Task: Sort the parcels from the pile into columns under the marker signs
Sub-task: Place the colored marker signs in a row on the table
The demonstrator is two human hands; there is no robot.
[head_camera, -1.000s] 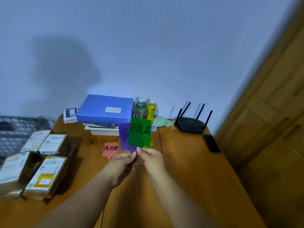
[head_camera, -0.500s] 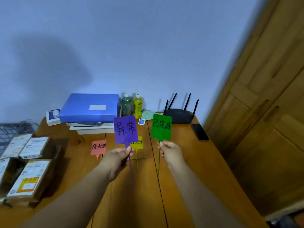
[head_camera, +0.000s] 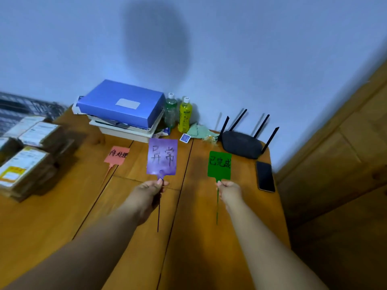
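My left hand [head_camera: 149, 192] pinches the stem of a purple marker sign [head_camera: 162, 156] held above the middle of the wooden table [head_camera: 62, 216]. My right hand [head_camera: 229, 191] grips the stem of a green marker sign [head_camera: 219, 164], held further right near the router. A pink marker sign [head_camera: 117, 155] lies flat on the table to the left of the purple one. The pile of brown parcels [head_camera: 27, 155] with white labels sits at the table's left edge. A yellow sign seen earlier is hidden behind the purple one.
A blue folder box [head_camera: 121, 104] on stacked papers stands at the back, with two bottles [head_camera: 178, 114] beside it. A black router [head_camera: 241, 143] and a phone [head_camera: 265, 176] lie at the right edge. A wire basket [head_camera: 23, 107] is far left. A wooden door [head_camera: 345, 164] stands right.
My hands have spread apart: the two signs, held together a second ago, are now separate, with the green one moved right toward the router. The camera has shifted too.
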